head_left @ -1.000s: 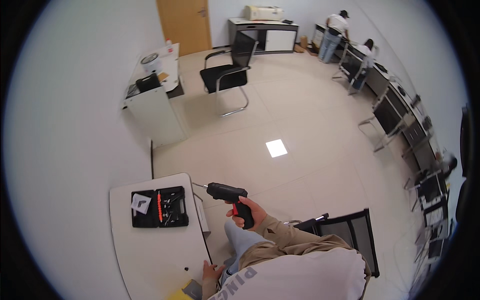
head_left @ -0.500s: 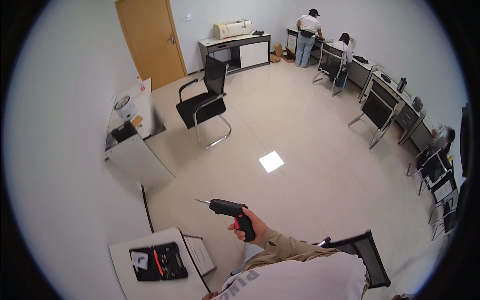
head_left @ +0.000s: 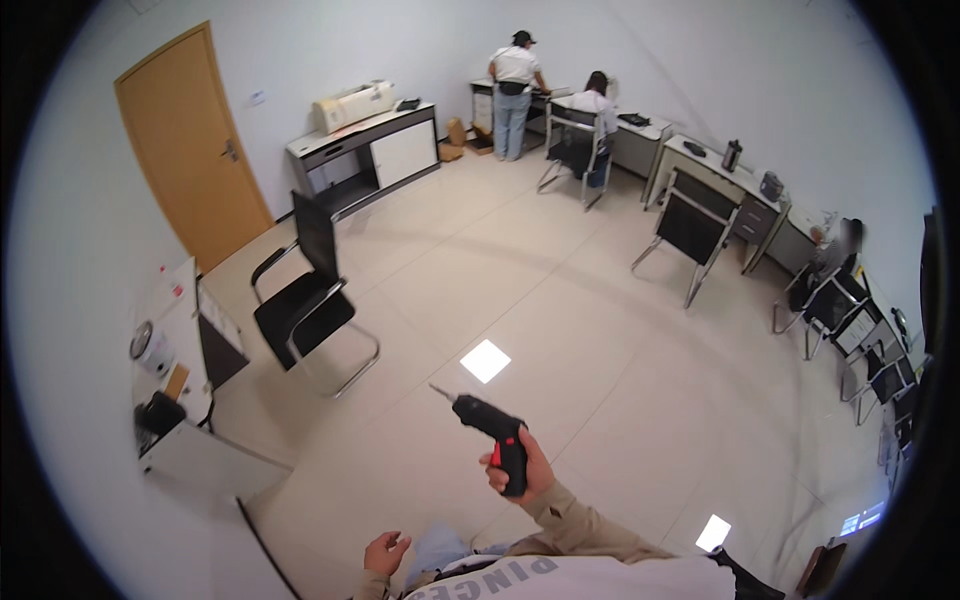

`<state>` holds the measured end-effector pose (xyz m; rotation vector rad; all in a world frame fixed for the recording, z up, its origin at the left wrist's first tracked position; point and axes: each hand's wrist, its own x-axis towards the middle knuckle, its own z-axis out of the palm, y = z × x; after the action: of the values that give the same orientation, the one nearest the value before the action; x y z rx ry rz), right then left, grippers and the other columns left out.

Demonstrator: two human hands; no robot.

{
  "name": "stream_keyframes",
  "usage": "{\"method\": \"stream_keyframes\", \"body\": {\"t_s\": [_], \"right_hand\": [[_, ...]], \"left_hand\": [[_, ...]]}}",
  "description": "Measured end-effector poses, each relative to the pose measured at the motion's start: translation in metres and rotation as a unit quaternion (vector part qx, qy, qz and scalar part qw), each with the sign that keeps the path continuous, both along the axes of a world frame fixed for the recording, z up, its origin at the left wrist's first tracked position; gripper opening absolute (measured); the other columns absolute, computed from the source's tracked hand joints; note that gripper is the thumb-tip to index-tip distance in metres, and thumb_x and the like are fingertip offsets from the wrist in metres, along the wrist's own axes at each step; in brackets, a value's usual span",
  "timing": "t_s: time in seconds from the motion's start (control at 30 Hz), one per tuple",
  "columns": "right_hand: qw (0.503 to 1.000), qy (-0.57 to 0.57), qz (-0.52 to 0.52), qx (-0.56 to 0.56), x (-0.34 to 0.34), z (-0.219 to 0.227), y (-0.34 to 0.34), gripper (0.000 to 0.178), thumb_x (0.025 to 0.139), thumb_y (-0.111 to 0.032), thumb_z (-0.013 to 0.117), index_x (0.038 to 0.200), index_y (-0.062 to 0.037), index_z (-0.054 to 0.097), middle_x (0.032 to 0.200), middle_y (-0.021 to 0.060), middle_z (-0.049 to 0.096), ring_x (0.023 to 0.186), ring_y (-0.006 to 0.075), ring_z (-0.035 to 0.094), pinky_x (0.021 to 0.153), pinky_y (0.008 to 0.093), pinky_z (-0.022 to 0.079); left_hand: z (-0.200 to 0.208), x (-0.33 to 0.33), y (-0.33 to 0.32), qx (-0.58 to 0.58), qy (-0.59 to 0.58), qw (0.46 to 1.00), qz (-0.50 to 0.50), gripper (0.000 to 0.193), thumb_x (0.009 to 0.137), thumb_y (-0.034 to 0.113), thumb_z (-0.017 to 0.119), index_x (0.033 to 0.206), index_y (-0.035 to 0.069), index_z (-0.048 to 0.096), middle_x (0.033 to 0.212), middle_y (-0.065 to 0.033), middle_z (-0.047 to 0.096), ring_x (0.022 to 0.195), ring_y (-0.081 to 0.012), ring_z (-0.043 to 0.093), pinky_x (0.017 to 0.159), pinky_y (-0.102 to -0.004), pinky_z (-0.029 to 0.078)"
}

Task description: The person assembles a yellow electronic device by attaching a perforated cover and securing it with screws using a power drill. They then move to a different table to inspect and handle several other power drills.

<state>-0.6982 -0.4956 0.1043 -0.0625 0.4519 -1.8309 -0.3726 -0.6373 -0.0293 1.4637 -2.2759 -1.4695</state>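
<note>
Black cordless screwdriver [head_left: 490,428], pistol-shaped, red trigger patch on the grip, thin bit pointing up and to the left. It is held in the air over the pale tiled floor [head_left: 560,300], in front of the person's body and a little right of centre.

Right hand [head_left: 520,470]: fingers clenched round the grip of the screwdriver, thumb side toward the camera, tan sleeve running down to the lower edge.

Left hand [head_left: 385,553]: low in the frame, near the person's lap, holding nothing; fingers loosely curled, palm partly up (touching anything or not — cannot tell).

Beyond the tool, a bright square of light [head_left: 485,360] lies on the tiles just past the bit. Further left, a black cantilever chair [head_left: 305,300] stands alone, and at the left rim a white desk [head_left: 180,400] carries a small tin and a dark object.

Far wall: orange-brown door [head_left: 185,150], then a low white cabinet [head_left: 365,150] with a printer on top.

Back right: two other people at a row of desks [head_left: 690,160], one standing, one seated, well apart from the person. More black chairs line the right side.
</note>
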Motion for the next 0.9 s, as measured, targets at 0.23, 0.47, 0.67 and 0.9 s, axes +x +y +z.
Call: {"method": "stream_keyframes", "body": {"t_s": [0.23,0.47,0.67,0.9], "right_hand": [[0.985,-0.055,-0.134,0.094,-0.107,-0.041,-0.007,0.062,0.094,-0.055,0.052,0.109,0.0041,0.06,0.094,0.014,0.064,0.061,0.0176,0.05,0.057,0.0331,0.044],[0.961,-0.03,-0.248,0.118,-0.229,-0.03,-0.05,0.055,0.094,-0.053,0.052,0.112,-0.0016,0.06,0.096,0.016,0.066,0.063,0.0204,0.053,0.059,0.0361,0.044],[0.936,-0.027,-0.281,0.208,-0.313,-0.028,-0.063,0.058,0.094,-0.055,0.05,0.099,0.0009,0.062,0.091,0.0185,0.066,0.058,0.0216,0.054,0.055,0.036,0.045],[0.905,0.065,-0.257,0.334,-0.507,-0.009,-0.085,0.038,0.093,-0.037,0.061,0.102,-0.001,0.056,0.083,0.0204,0.067,0.051,0.0186,0.06,0.045,0.0318,0.05]], "left_hand": [[-0.001,-0.219,-0.097,0.092,-0.052,0.968,-0.228,0.069,0.082,0.058,0.066,0.122,0.002,0.063,0.12,-0.0177,0.066,0.111,-0.0299,0.064,0.095,-0.0377,0.05],[0.011,-0.467,-0.191,-0.008,-0.011,0.884,-0.468,0.07,0.083,0.064,0.06,0.124,0.008,0.063,0.122,-0.0179,0.064,0.112,-0.0318,0.062,0.097,-0.0398,0.048],[0.068,-0.658,-0.218,-0.115,0.092,0.781,-0.607,0.062,0.086,0.06,0.058,0.117,0.007,0.065,0.114,-0.0163,0.066,0.105,-0.0342,0.062,0.09,-0.0429,0.05],[0.063,-0.805,-0.212,0.099,0.058,0.774,-0.623,0.048,0.089,0.043,0.065,0.113,0.002,0.067,0.111,-0.0161,0.068,0.103,-0.0278,0.065,0.089,-0.0364,0.051]]}}
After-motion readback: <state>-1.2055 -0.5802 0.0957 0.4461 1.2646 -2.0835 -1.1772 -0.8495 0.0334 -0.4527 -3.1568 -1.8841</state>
